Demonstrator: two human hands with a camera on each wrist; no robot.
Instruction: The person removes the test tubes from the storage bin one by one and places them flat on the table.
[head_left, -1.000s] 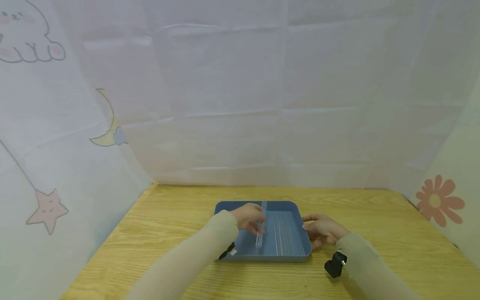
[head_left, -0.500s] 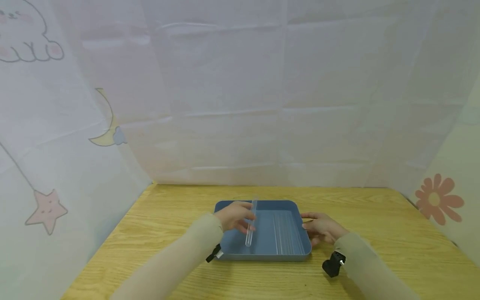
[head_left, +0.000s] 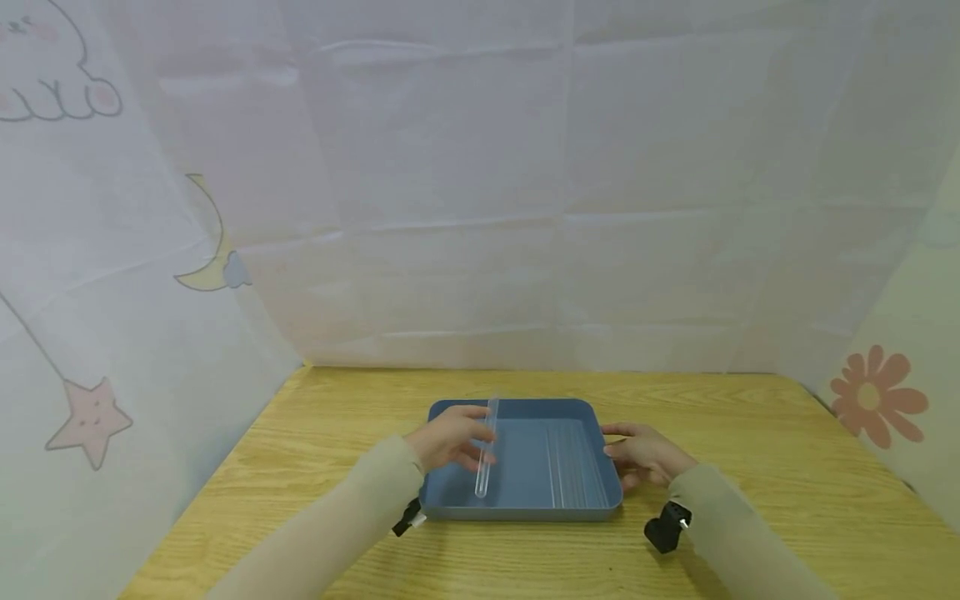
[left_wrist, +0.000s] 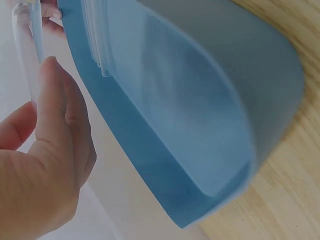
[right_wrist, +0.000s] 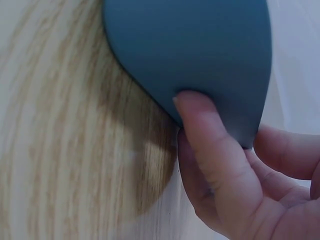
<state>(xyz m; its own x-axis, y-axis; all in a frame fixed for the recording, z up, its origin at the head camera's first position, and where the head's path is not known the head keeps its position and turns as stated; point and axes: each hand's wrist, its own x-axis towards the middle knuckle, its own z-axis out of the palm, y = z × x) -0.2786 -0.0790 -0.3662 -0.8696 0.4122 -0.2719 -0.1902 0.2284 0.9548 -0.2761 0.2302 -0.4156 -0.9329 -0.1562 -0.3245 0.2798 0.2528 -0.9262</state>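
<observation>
In the head view my left hand [head_left: 453, 437] holds a clear test tube [head_left: 482, 479] above the left part of a blue tray [head_left: 517, 514]. The tube slants, its rounded end toward me. Seen from the left wrist, thumb and fingers of the left hand [left_wrist: 50, 145] pinch the glass tube [left_wrist: 27, 55], which is partly cut off by the frame. My right hand [head_left: 645, 457] grips the tray's right side. From the right wrist, one digit of that hand [right_wrist: 225, 170] presses the tray's outer wall [right_wrist: 190, 50]; others bend round its edge. Several clear tubes [head_left: 573, 475] lie side by side in the tray's right part.
The tray stands on a wood-grain table [head_left: 360, 425]. A pale hanging sheet [head_left: 562, 208] closes off the back, with printed sheets at both sides. A small black camera [head_left: 667, 527] sits at the right wrist.
My left hand has carried the test tube leftward, from near the tray's middle to over its left part. The right hand has stayed at the tray's right side.
</observation>
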